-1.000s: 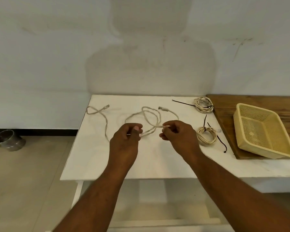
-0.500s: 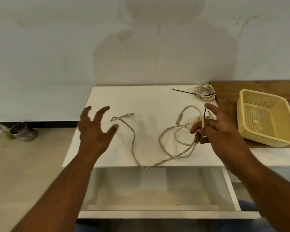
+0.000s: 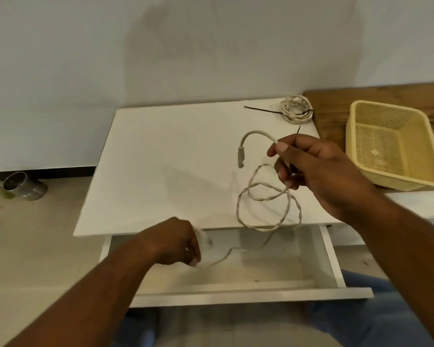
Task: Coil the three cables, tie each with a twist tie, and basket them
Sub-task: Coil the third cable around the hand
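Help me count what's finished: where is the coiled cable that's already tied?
In the head view, the tied coil lies at the far right corner of the white table, beside the wooden surface, left of the yellow basket.

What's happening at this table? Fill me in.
A person is gathering a loose beige cable. The right hand pinches it near one connector; the left hand grips its other end over the open drawer. One coiled cable lies tied on the white table. The yellow basket is empty.
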